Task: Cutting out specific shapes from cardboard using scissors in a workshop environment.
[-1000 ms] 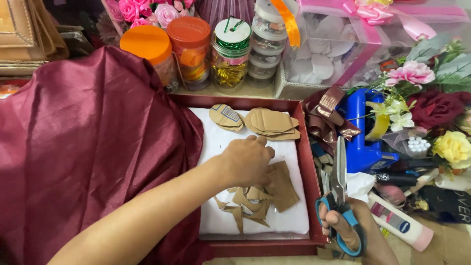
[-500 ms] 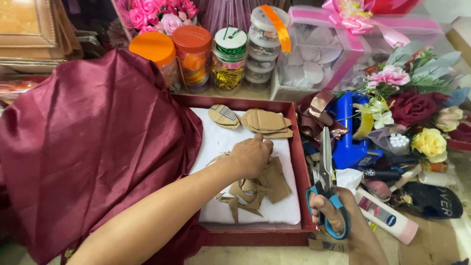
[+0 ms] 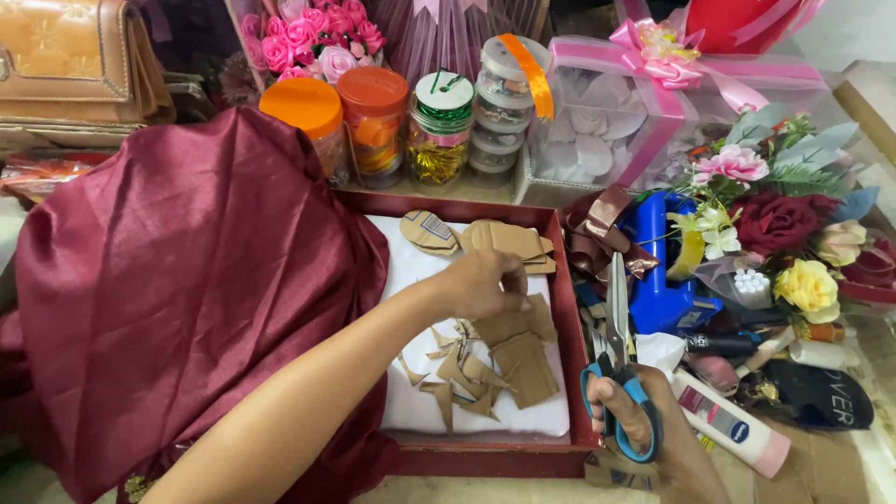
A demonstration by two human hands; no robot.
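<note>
My left hand [image 3: 485, 285] reaches into a dark red tray [image 3: 567, 308] lined with white cloth and pinches a brown cardboard piece [image 3: 515, 325]. Brown cardboard scraps [image 3: 457, 373] lie scattered below it, and larger cut cardboard shapes [image 3: 485, 238] rest at the tray's far end. My right hand [image 3: 644, 425] holds blue-handled scissors [image 3: 618, 355] upright at the tray's right edge, blades closed and pointing away from me.
Maroon satin cloth [image 3: 177, 289] is heaped over the tray's left side. Jars with orange lids [image 3: 341, 117] and stacked clear containers [image 3: 499, 103] stand behind. A blue glue gun [image 3: 658, 271], artificial flowers [image 3: 784, 215], a lotion tube [image 3: 733, 429] and a ribboned gift box [image 3: 635, 103] crowd the right.
My left hand has shifted slightly up and right over the cardboard pieces. The right hand with the scissors stays by the tray edge, and the view has tilted a little.
</note>
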